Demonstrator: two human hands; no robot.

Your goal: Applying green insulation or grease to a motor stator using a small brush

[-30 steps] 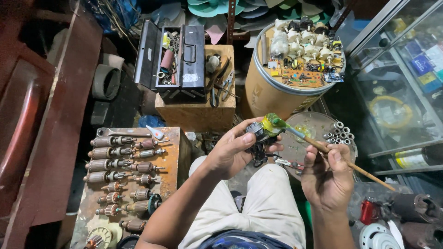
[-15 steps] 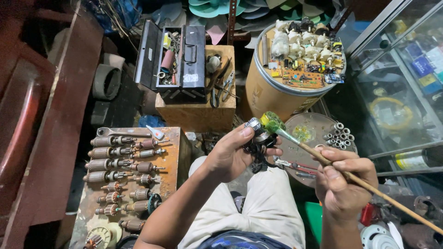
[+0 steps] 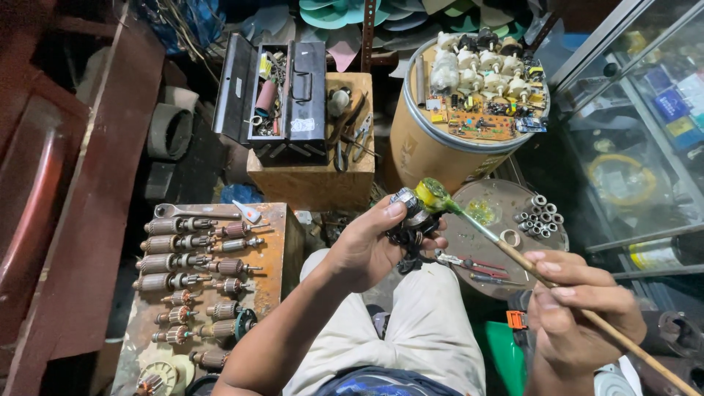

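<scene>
The left hand (image 3: pixel 367 249) has its grip closed around one small motor part (image 3: pixel 408 213), held up over the lap, just in front of a round tray (image 3: pixel 506 242). The right hand (image 3: pixel 579 312) pinches one long brush (image 3: pixel 513 249) by its wooden handle; the green-yellow bristle tip touches the top of the motor part. On the tray lie a cluster of about nine small metal sleeves (image 3: pixel 541 216) and two red-handled tools (image 3: pixel 469 264). To the left, a rusty bench (image 3: pixel 279 242) carries roughly thirteen armatures (image 3: pixel 176 246) in rows and one wrench (image 3: pixel 187 212). Behind stand one open toolbox (image 3: pixel 282 99) on one wooden box (image 3: pixel 315 183), and one drum (image 3: pixel 433 150).
</scene>
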